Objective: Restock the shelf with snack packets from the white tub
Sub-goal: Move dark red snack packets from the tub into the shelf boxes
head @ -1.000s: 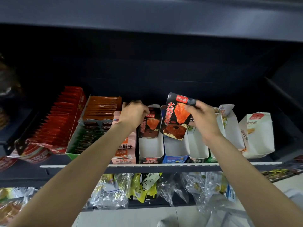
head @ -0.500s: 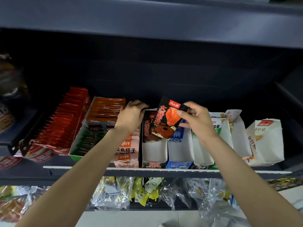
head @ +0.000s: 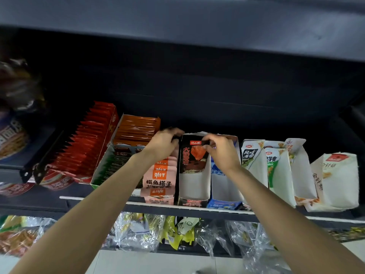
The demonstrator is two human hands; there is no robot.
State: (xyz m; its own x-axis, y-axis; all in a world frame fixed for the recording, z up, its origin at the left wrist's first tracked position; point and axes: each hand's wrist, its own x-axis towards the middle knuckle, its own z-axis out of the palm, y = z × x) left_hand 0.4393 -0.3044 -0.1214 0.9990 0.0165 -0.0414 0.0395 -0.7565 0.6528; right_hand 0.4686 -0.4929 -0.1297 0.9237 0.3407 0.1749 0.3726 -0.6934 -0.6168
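A black snack packet point(head: 192, 157) with an orange picture stands upright inside a white-lined display box point(head: 194, 184) on the dark shelf point(head: 197, 209). My right hand point(head: 221, 153) pinches the packet's top right edge. My left hand point(head: 164, 144) curls over the back left corner of the same box, its fingers on the packets behind. The white tub is out of view.
Left of the box stand pink packets point(head: 159, 179), a green-sided box of orange packets point(head: 136, 131) and a row of red packets point(head: 87, 139). To the right are a blue box point(head: 223, 194) and white boxes point(head: 280, 171). Clear-wrapped snacks point(head: 138, 230) fill the shelf below.
My right hand has carried the black packet left and down from above the blue box into the black-fronted box. My left hand stayed at that box's back corner.
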